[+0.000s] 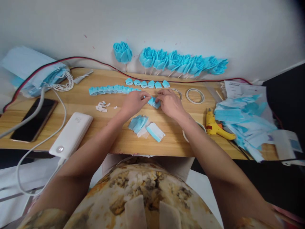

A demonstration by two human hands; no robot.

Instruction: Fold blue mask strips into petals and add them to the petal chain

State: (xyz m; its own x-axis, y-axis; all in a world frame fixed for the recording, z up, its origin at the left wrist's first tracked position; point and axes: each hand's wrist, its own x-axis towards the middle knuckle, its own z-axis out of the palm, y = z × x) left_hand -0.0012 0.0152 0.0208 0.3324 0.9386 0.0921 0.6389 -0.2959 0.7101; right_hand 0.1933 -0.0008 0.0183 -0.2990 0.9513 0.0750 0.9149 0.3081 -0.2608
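Observation:
My left hand point(134, 102) is over the middle of the table, thumb and forefinger pinched together. What sits between those fingertips is too small to make out. My right hand point(169, 101) faces it, fingers curled, its thumb side at a small pile of folded blue fabric pieces point(153, 102). Behind my hands runs an overlapping row of folded blue pieces point(109, 90), its right end hidden by my left hand. Several single folded petals point(151, 84) stand spaced out farther back. Closer to me lie flat blue strips point(138, 123) and a white piece with a blue edge point(155, 131).
Blue fabric flowers on sticks point(175, 61) lean along the wall. A yellow glue gun point(214, 124), blue scraps point(243, 117) and a tape roll point(194, 96) are at right. To the left are a power bank point(71, 133), a phone point(34, 120), face masks point(35, 70) and white bits point(102, 107).

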